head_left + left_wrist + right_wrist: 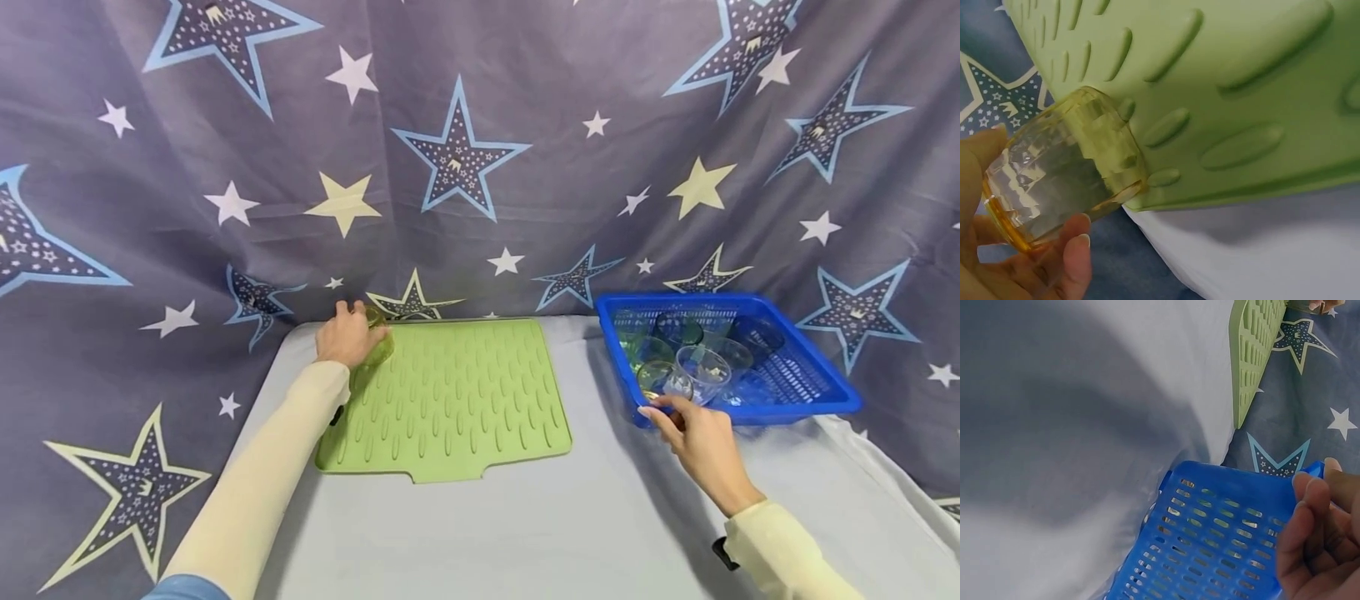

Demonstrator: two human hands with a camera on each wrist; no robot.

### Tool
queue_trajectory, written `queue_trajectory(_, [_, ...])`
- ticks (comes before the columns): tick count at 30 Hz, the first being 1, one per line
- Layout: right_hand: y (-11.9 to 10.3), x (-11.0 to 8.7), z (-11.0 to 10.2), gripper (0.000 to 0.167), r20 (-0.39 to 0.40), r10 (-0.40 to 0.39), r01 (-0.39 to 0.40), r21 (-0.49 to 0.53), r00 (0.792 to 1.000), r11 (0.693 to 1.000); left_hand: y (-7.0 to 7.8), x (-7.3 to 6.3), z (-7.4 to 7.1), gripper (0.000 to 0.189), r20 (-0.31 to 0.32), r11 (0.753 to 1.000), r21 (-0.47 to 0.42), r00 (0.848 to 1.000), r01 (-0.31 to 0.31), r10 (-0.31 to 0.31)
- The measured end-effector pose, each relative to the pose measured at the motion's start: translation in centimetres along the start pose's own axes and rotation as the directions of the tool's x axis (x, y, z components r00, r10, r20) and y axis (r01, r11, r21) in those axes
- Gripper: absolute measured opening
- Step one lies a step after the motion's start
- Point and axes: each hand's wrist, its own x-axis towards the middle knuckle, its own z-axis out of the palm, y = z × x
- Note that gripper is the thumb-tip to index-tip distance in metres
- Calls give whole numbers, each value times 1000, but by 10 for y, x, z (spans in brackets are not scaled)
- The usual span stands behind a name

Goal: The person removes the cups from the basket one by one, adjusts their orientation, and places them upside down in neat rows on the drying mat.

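Note:
At the far left corner of the green drying mat [457,400], my left hand [347,337] grips a clear yellow glass cup [1066,169]. The cup's darker orange end faces the palm, and its other end is against the ridged mat in the left wrist view. Thumb and fingers sit on opposite sides of the cup. Over to the right, my right hand [701,446] pinches the rim of the blue plastic basket [1222,537] at its near left corner. Several clear and tinted glass cups [702,371] stand inside this basket.
Pale cloth [525,533] covers the table under the mat and basket. Directly behind hangs a grey-blue curtain [555,225] printed with stars, close to the back edges of both.

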Motion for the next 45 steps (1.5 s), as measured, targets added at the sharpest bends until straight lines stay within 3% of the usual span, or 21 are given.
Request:
queue_trajectory(6, [-9, 4, 3, 22, 28, 20, -20, 25, 999, 999, -10, -1, -9, 89, -23, 1000, -12, 1000, -1, 1])
queue_trajectory(12, [-5, 8, -3, 26, 152, 64, -74, 63, 986, 995, -11, -9, -5, 99, -73, 1000, -2, 997, -5, 4])
queue_trajectory(18, [8, 11, -20, 32, 345, 120, -172, 124, 931, 977, 3, -18, -4, 91, -217, 997, 10, 974, -71, 71])
queue_trajectory(21, [10, 15, -27, 32, 367, 110, -174, 148, 924, 974, 16, -24, -8, 80, -271, 990, -38, 955, -134, 119])
queue_trajectory(23, [10, 18, -30, 30, 362, 109, -174, 153, 926, 973, 27, -29, -10, 74, -272, 979, -95, 950, -182, 150])
queue_trajectory(28, [7, 26, -34, 25, 341, 103, -163, 150, 934, 975, 59, -49, -12, 65, -170, 921, -295, 963, -253, 210])
queue_trajectory(31, [4, 29, -35, 25, 320, 111, -162, 137, 941, 977, 81, -62, -12, 59, -115, 875, -386, 956, -294, 271])
queue_trajectory(38, [3, 34, -35, 21, 258, 73, -108, 121, 963, 987, 133, -95, -5, 48, -64, 759, -498, 891, -419, 450])
queue_trajectory(45, [9, 41, -36, 22, 255, 65, -96, 114, 965, 989, 171, -126, 4, 40, -15, 685, -560, 833, -465, 553])
